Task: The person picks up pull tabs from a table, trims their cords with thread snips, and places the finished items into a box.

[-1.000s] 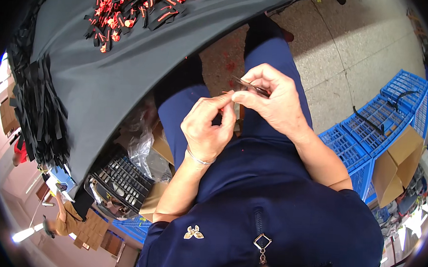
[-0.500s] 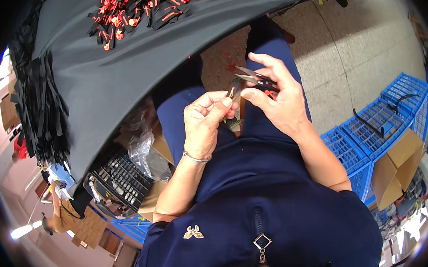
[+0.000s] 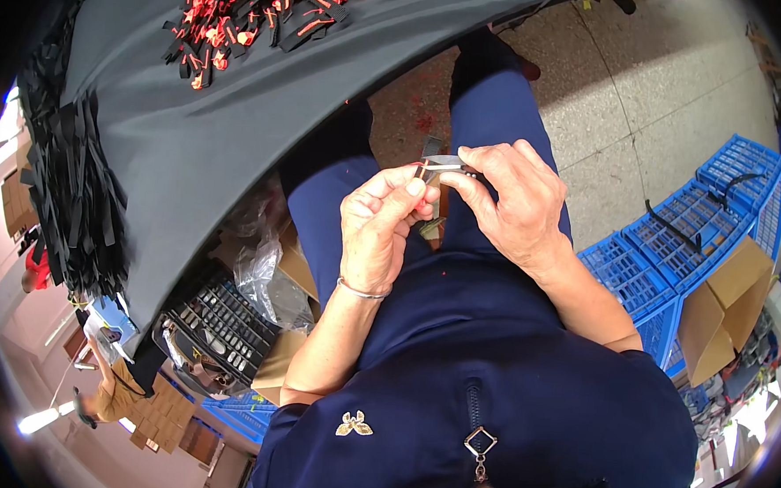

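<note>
Over my lap, my left hand (image 3: 381,224) pinches a short black webbing strap (image 3: 431,146) between thumb and fingers. A bit of red shows at its fingertips. In my right hand (image 3: 521,202) is a pair of thread snips (image 3: 448,161), its blades pointing left. The blades lie across the strap just above my left thumb; whether they touch it I cannot tell. My right fingers hide most of the snips' handle.
A black-covered table (image 3: 211,137) on the left bears a pile of black straps with red pieces (image 3: 261,16) and a bundle of long black strips (image 3: 84,201). Blue plastic crates (image 3: 664,249) and an open cardboard box (image 3: 727,306) stand right. A black crate (image 3: 223,324) sits lower left; a person (image 3: 113,389) is beyond.
My right hand has lowered and tightened round the snips. Their parted blades have come down and closed together by the strap in my left hand, which has barely moved.
</note>
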### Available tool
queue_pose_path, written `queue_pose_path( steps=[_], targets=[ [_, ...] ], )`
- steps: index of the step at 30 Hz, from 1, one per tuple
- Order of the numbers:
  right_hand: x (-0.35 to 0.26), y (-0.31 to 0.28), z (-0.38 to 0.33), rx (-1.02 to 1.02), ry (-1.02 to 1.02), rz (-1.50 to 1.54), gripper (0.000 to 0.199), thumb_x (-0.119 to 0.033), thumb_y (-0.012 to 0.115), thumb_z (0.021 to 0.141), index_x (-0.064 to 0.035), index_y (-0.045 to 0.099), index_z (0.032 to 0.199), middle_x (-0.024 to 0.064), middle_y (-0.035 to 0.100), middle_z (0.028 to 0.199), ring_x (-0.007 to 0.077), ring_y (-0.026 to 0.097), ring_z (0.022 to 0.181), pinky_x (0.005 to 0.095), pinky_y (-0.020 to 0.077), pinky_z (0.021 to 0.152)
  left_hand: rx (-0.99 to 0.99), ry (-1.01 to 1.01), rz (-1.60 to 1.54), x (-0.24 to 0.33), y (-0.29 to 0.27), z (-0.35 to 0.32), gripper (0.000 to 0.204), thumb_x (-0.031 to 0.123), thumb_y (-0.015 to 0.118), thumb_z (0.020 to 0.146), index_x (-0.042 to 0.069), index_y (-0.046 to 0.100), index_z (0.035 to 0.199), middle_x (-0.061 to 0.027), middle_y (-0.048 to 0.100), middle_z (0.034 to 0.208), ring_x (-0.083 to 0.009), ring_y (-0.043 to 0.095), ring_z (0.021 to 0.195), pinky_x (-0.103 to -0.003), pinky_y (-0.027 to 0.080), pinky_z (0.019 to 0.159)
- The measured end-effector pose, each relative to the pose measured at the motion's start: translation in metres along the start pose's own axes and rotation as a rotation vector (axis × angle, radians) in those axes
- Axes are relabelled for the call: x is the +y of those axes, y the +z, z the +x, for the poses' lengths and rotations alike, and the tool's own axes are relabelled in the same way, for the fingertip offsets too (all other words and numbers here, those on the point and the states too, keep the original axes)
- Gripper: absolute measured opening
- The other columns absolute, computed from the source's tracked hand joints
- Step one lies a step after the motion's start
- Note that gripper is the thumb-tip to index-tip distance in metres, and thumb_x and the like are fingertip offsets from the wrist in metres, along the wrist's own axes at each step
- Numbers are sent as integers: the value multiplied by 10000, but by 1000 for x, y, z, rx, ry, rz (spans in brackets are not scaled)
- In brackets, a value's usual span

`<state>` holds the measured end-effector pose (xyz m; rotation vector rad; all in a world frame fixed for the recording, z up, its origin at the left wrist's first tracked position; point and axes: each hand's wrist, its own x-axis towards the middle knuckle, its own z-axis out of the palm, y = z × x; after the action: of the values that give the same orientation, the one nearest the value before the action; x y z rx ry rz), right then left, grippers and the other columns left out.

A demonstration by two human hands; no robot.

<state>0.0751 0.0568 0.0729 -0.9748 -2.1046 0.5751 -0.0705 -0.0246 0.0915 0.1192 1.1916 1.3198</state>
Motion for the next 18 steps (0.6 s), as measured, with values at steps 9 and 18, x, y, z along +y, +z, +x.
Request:
queue_pose_path(
  steps=[9, 18],
  targets=[
    [-3, -2, 0, -20, 19, 4, 233, -186, 757, 656, -73, 599, 785, 16, 559, 651, 178, 497, 530, 274, 412, 476, -10, 43, -15, -2, -3, 2, 208, 83, 627, 859, -27, 615, 1036, -79, 660, 851, -102, 597, 725, -223, 490, 696],
    [1, 2, -2, 15, 31, 43, 215, -168, 752, 669, -71, 602, 789, 16, 557, 644, 180, 494, 527, 277, 408, 473, 8, 71, 32, -3, 2, 1, 214, 80, 642, 854, -23, 615, 1040, -81, 668, 878, -99, 613, 755, -222, 496, 711]
  ],
)
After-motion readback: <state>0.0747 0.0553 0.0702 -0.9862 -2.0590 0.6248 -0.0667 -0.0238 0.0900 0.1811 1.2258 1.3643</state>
